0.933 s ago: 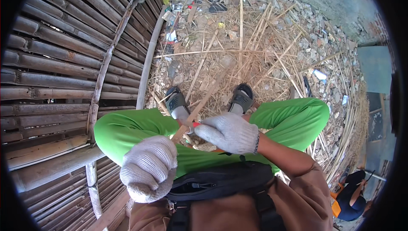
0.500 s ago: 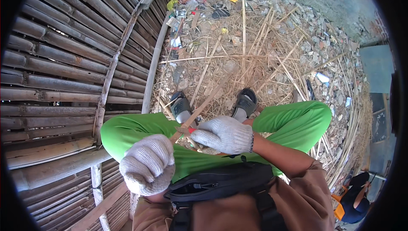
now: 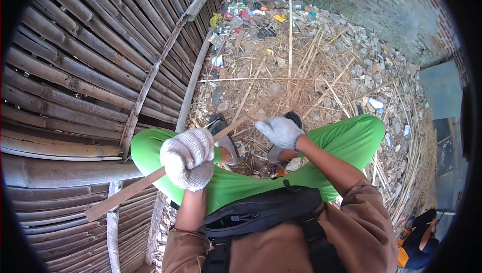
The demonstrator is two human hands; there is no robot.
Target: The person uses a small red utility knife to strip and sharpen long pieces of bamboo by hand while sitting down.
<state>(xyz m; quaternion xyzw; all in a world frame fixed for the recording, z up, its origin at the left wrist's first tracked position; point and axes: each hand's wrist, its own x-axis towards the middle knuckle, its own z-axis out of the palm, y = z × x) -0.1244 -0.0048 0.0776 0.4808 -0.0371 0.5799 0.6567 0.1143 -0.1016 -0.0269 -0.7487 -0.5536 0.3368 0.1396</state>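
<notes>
Since half a second ago my hands have drawn apart along the bamboo strip (image 3: 150, 182). Now my left hand (image 3: 188, 158) is fisted tight around it at centre frame; my right hand (image 3: 279, 131), up and to the right, is curled about its far part, though what it pinches I cannot tell. Its long axis runs lower left to upper right, over my green trousers (image 3: 346, 142)

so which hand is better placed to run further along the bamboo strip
Right, probably. The right hand sits out near the far end of the bamboo strip, free to slide. The left hand is fisted around its middle, anchoring it over the lap.
</notes>
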